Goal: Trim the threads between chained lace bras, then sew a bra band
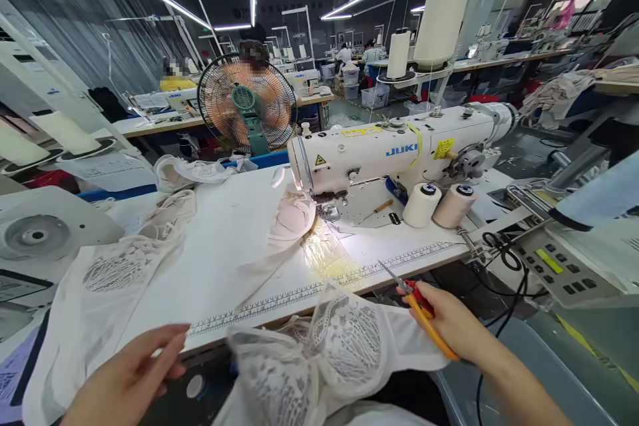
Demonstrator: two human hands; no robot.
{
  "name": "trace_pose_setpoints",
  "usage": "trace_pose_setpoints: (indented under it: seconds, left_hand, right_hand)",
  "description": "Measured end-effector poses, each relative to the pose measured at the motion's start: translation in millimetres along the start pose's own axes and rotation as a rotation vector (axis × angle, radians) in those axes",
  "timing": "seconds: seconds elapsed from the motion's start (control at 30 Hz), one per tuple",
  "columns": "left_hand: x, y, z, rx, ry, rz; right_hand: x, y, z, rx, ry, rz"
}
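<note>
My right hand (452, 319) is closed round orange-handled scissors (422, 313); their blades point up and left over the table's front edge. Below and left of the scissors, a white lace bra (349, 343) lies across my lap and partly against the table edge. At the lower left is my left hand (134, 373), fingers loosely bent and apart, with nothing visible in it. It is near the end of the ruler strip (299, 293). Another pale bra piece (292, 219) sits beside the needle area of a white sewing machine (359, 153).
More white bras (120, 273) are piled along the table's left side. Two thread cones (422, 205) stand by the machine, near a small wooden-handled tool (383, 206). A fan (247, 103) stands behind the table. A grey bin (529, 373) is at lower right. People work farther back.
</note>
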State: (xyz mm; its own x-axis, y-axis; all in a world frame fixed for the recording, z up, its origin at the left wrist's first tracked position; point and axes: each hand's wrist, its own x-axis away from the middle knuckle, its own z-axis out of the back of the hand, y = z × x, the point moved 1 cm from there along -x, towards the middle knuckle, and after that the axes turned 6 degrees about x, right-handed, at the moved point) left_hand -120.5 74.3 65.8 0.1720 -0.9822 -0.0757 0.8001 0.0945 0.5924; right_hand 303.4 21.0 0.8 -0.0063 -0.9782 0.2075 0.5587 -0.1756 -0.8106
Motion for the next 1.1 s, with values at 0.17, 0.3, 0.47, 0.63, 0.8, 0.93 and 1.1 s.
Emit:
trace_pose_setpoints:
  seconds: [0.17, 0.3, 0.47, 0.63, 0.8, 0.93, 1.1]
  left_hand:
    - [-87, 73, -48.1, -0.069, -0.203, -0.009]
    - [-135, 101, -97.4, -0.081, -0.208, 0.036]
    - [-152, 94, -108.8, 0.026, -0.253, 0.087]
    - [-161, 80, -87.9, 0.124, -0.203, 0.172]
    - [-160, 88, -99.0, -0.062, -0.187, 0.101]
    - [-163, 98, -111.9, -0.184, -0.232, 0.029]
    - [-156, 77, -78.8, -0.131, -0.128, -0.118]
  right_hand:
    - [1, 14, -9, 0.276, 0.099, 0.008]
    - [7, 8, -24, 0.299, 0.066, 0.053]
    - [8, 2, -39, 0.355, -0.018, 0.1]
    - [-1, -8, -49, 0.33, -0.006, 0.106]
    - [-11, -36, -66, 0.331, -0.026, 0.173]
    - [-17, -50, -80, 0.343, -0.047, 0.276]
    - [-14, -37, -80, 0.202, -0.01, 0.248]
